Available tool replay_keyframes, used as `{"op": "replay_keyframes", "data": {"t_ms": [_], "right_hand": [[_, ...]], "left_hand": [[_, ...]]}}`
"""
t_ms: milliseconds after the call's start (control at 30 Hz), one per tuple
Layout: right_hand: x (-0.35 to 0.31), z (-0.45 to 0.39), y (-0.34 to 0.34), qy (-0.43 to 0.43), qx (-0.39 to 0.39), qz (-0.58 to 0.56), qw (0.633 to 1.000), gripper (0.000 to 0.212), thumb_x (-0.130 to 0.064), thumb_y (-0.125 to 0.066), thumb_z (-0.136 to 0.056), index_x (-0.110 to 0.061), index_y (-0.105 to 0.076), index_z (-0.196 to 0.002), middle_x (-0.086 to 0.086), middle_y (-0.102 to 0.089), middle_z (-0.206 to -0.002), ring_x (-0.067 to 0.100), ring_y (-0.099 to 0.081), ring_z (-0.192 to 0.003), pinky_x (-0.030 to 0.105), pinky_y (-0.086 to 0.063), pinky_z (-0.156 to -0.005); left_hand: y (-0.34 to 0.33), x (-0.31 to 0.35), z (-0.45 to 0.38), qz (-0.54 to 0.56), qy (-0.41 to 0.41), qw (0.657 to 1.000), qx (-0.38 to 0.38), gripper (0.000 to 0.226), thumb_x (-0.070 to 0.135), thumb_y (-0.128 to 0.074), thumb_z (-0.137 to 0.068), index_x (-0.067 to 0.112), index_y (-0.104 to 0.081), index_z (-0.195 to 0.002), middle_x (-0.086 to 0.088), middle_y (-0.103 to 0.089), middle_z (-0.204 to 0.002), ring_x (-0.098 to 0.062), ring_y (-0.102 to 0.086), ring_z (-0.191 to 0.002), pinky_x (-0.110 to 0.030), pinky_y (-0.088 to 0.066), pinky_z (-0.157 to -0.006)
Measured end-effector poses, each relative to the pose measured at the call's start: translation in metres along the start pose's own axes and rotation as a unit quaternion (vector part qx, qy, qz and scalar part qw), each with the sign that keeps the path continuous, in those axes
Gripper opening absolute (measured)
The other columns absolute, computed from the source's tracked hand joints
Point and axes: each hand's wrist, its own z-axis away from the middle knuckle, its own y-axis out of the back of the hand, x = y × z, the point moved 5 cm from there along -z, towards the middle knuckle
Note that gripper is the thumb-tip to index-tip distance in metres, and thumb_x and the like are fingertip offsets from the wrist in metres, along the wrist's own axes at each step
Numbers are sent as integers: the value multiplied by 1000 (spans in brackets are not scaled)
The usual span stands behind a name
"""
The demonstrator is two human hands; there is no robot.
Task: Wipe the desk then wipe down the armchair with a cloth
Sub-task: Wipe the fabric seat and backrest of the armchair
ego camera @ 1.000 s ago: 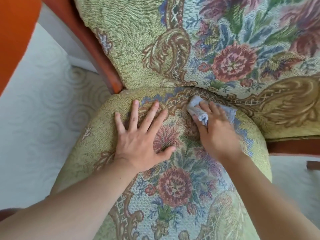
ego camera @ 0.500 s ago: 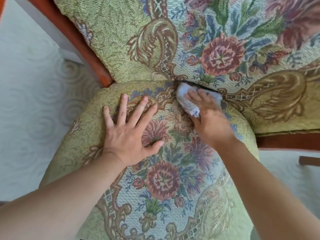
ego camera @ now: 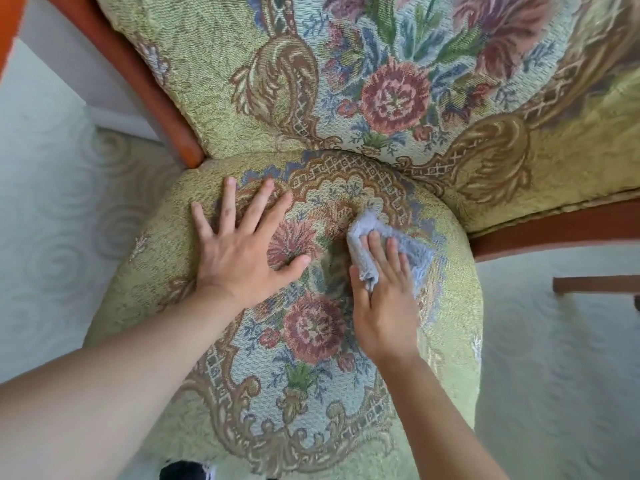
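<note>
Currently the right hand (ego camera: 384, 306) is pressing the cloth (ego camera: 388, 244) flat on the armchair (ego camera: 450, 306) seat centre, fingers straight on top, thumb pinching its near edge; the left hand (ego camera: 242, 258) is lying open, holding nothing, bracing left of the cloth; the cloth is looking soft, light, likely to bunch; a broad flat palm hold is probably suiting it best.

Armchair, cloth, floor: colours and patterns.

Armchair (ego camera: 346, 403) upholstery pale green-gold tapestry; rose-red and pink blooms, green leaves, blue sprigs on a light blue ground, framed by brown scrolls and lattice bands. Wooden frame (ego camera: 149, 88) orange-brown. Cloth (ego camera: 391, 237) fluffy, grey-lavender. Carpet (ego camera: 52, 237) off-white, faint tone-on-tone swirl circles.
</note>
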Motion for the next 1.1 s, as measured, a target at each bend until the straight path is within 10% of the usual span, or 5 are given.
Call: {"op": "replay_keyframes", "data": {"t_ms": [300,400,533,667,1100], "right_hand": [[-30,89,-20,81,-58,-13,995,64,-24,-40,-94,-23,-25,-156,-5,-22,-163,18,-6,-154,37,-5,-125],[-40,104,-7,-22,-93,-95,991,48,-58,-30,-100,-43,-47,-142,-26,-40,-150,-7,-22,-144,20,-19,-118],[-37,91,33,-326,14,-342,881,55,-86,-39,-79,-33,-56,-78,-13,-62,-73,-2,-56,-65,14,-43,-62],[-51,49,77,-376,83,-535,752,48,-64,-58,-85,-21,-62,-106,2,-67,-100,14,-65,-93,40,-53,-87],[-100,-25,293,-197,240,-532,787,75,-67,-55,-82,4,-55,-56,12,-37,-51,23,-33,-57,28,-26,-54]], "left_hand": [[-1,0,4,11,-15,1000,-4,91,91,-13,-82,43,7,-157,11,12,-167,-34,18,-151,-75,3,-110],[2,2,9,13,-11,999,-42,88,88,-8,-83,43,17,-155,10,22,-165,-34,26,-149,-73,9,-109],[22,6,10,38,-28,993,-111,76,74,-5,-87,45,22,-151,10,30,-161,-30,23,-150,-63,-4,-118],[90,11,0,108,-48,990,-82,71,75,-1,-88,50,7,-154,18,28,-161,-13,7,-153,-43,-43,-107],[314,18,-71,184,-48,954,231,73,53,-42,-92,12,-33,-152,-7,-24,-164,-21,-13,-153,-39,-13,-122]]}}
